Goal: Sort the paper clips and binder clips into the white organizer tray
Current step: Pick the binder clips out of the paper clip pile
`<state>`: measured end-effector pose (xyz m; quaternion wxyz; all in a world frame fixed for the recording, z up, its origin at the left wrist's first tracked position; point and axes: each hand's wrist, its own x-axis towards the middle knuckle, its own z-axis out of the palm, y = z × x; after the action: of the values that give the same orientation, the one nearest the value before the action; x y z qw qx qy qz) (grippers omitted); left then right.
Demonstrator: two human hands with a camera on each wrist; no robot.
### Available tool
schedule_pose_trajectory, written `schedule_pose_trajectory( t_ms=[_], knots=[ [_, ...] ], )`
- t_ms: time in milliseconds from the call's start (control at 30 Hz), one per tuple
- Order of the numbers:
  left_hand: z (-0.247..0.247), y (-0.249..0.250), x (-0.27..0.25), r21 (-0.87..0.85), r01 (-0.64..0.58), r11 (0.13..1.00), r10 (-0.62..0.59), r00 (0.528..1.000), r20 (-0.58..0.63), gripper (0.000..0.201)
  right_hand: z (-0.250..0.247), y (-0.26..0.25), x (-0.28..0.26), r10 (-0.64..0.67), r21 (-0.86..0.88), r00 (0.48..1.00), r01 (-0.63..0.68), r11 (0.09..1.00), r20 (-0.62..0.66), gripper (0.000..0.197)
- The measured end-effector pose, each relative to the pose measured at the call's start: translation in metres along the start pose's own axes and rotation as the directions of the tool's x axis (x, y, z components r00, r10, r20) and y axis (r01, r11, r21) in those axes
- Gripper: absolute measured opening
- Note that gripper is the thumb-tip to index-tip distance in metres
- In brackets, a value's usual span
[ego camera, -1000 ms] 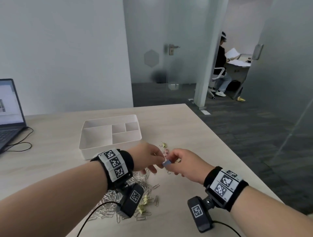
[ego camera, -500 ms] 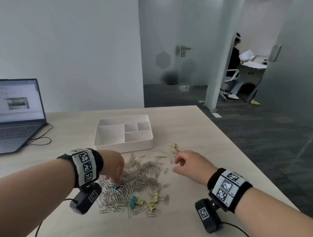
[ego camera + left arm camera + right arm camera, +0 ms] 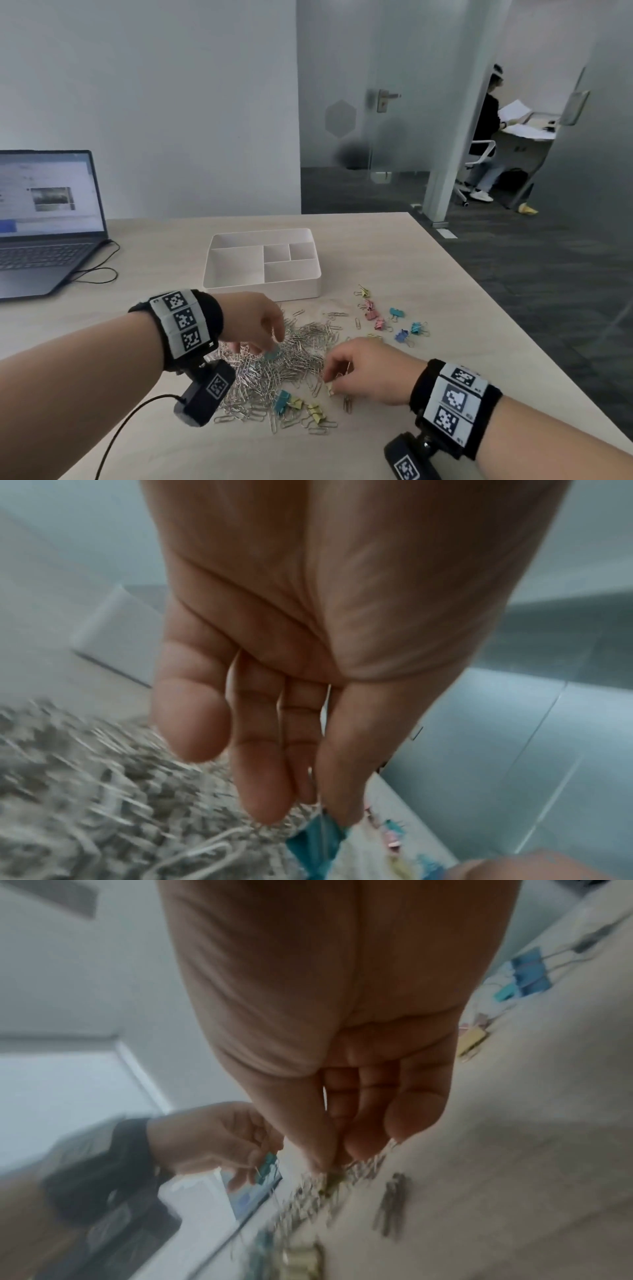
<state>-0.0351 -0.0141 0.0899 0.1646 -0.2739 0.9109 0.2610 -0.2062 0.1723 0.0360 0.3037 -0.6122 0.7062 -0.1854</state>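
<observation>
The white organizer tray point(image 3: 262, 289) stands at mid-table with bare compartments. In front of it lies a heap of silver paper clips point(image 3: 294, 359). My left hand point(image 3: 272, 344) reaches down into the heap and pinches the wire handle of a teal binder clip point(image 3: 316, 842) between thumb and fingers. My right hand point(image 3: 329, 380) is at the heap's near right edge, where thumb and forefinger pinch a yellow binder clip point(image 3: 330, 1181). Several pink, teal and blue binder clips point(image 3: 376, 318) lie loose to the right. A teal clip point(image 3: 282, 401) and yellow clips point(image 3: 315, 411) lie at the heap's near edge.
An open laptop point(image 3: 44, 233) sits at the far left with its cable point(image 3: 96, 274) looping toward the tray. The table's right edge point(image 3: 479, 294) runs close to the loose binder clips. A person sits at a desk beyond the glass wall point(image 3: 486, 137).
The hands, joined a second ago over a blue clip, have parted. The left dropped into the heap and took the teal clip. The right drew back toward me and pinched a yellow one.
</observation>
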Motion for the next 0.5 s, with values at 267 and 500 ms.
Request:
schedule_pose_trajectory(
  t_ms=[267,500],
  knots=[
    [0.007,0.034,0.023,-0.389,-0.133,0.912,0.114,0.991,-0.071,0.016,-0.040,0.058,-0.010,0.288,0.133,0.915,-0.260,0.956,-0.281,0.019],
    [0.020,0.062,0.050,-0.625,-0.142,0.767,0.069,0.988,-0.140,0.014,-0.057,0.077,-0.022,0.268,-0.057,0.872,-0.317,0.947,-0.409,0.015]
  ],
)
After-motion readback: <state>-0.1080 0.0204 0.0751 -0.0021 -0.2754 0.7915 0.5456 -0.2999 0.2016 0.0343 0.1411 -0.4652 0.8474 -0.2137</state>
